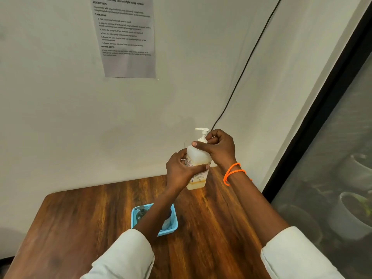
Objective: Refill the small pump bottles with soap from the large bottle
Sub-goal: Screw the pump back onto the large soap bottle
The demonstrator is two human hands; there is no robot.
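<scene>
A translucent pump bottle (198, 158) with a white pump head and a little yellowish soap at its bottom stands upright, held above the far part of the wooden table (211, 228). My left hand (181, 170) grips its labelled body from the left. My right hand (218, 147) curls round the white collar under the pump head. A blue basket (174, 226) on the table holds a dark small pump bottle (140, 212) and another bottle (168, 219), mostly hidden behind my left forearm.
The table butts against a white wall with a printed sheet (125, 37) taped on it. A black cable (247, 61) runs down the wall. A dark-framed window (332, 158) stands at the right, past the table's edge.
</scene>
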